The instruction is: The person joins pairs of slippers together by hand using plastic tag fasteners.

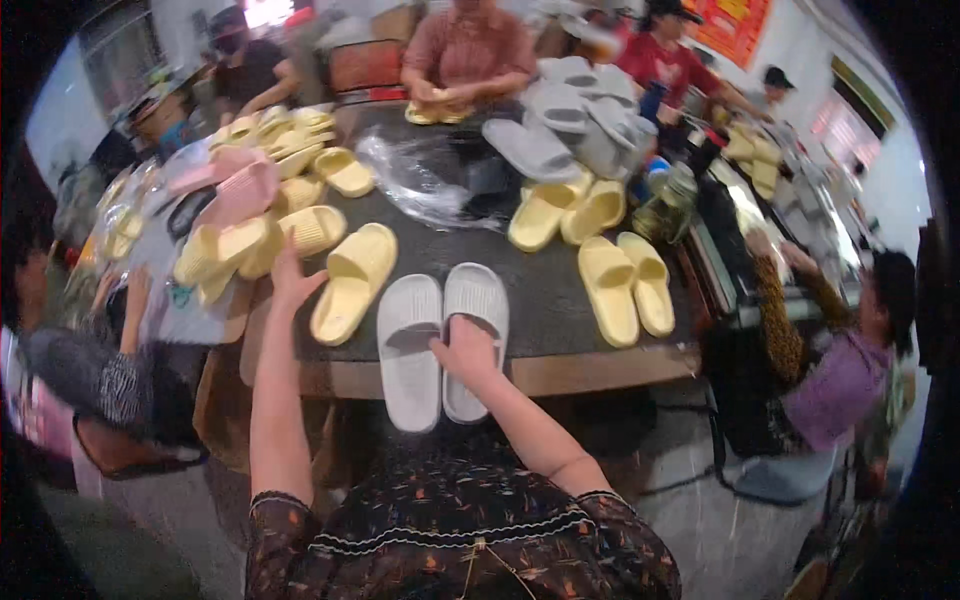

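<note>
Right hand (466, 350) pressed on 2 grey slippers (440, 335) — left hand (292, 278) spread, touching yellow slipper (354, 282).

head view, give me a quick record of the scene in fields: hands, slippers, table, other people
left hand: left hand open, touching a yellow slipper
right hand: right hand resting on the grey slipper pair, fingers between the two
table: dark table top, grey pair overhanging its near edge
other slippers: yellow pair to the right, pink slippers far left, grey heap at the back
other things: clear plastic bag
people: several people seated around the table
</note>
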A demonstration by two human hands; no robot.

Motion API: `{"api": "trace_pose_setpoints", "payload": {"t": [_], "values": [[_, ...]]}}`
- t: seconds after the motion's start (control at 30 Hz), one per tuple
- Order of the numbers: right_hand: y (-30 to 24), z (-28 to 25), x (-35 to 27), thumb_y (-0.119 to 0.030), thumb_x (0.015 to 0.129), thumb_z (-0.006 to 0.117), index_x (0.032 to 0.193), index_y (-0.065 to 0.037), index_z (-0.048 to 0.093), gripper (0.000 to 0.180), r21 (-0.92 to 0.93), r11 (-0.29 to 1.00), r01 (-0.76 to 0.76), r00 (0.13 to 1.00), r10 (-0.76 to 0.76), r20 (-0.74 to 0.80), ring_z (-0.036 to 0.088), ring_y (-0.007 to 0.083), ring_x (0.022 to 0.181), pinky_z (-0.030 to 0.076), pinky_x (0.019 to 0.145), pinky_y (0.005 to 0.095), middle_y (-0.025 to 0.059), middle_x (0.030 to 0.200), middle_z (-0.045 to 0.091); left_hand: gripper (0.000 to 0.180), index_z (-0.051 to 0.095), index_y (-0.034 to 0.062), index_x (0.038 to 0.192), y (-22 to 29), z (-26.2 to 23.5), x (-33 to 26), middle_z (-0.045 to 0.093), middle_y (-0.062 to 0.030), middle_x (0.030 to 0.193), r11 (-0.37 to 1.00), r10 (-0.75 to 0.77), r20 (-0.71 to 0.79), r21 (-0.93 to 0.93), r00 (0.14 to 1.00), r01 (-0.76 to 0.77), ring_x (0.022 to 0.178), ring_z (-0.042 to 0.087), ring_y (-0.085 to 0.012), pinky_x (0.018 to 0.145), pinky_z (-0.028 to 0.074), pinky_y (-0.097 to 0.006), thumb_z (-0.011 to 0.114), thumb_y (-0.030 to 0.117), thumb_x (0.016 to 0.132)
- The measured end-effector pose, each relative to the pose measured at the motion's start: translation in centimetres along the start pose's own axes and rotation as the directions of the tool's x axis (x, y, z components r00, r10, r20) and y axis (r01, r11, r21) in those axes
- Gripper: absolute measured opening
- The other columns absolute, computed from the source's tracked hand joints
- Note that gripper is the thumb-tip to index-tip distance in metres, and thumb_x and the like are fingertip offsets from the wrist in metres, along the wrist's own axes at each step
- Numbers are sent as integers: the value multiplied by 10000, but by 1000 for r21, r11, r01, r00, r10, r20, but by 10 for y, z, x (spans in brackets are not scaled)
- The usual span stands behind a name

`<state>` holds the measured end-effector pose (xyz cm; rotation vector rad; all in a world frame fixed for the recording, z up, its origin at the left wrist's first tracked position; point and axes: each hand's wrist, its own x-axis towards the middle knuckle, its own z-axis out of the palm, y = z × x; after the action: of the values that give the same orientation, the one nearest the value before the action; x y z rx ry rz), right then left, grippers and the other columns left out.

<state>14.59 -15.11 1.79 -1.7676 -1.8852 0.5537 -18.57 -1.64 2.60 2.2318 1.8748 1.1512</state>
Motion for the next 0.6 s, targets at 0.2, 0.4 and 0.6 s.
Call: {"api": "trace_pose_setpoints", "payload": {"t": [0.2,0.4,0.6], "values": [[31,-76,-46,-254,750,669,906,15,547,333,82,990,-114,993,116,-24,612,375,823,477,752,458,214,840,620,539,505,140,1279,48,8,-12,614,-171,906,992,-87,71,97,994,80,863,574,-368,784,464,-442,666,162,765],[103,-178,-45,-204,703,701,806,18,563,280,-26,979,-201,896,173,-408,599,364,714,475,671,441,204,756,611,591,484,30,1301,130,5,-47,620,-143,934,982,-140,175,-104,974,160,788,609,-237,727,483,-358,692,221,782],[185,-247,13,-320,757,656,873,3,581,351,-108,935,-338,828,240,-507,618,393,825,482,746,453,219,843,638,727,352,-17,1384,176,14,-74,578,-200,1109,901,-201,350,-301,915,313,833,638,-237,758,525,-348,704,216,792]]}}
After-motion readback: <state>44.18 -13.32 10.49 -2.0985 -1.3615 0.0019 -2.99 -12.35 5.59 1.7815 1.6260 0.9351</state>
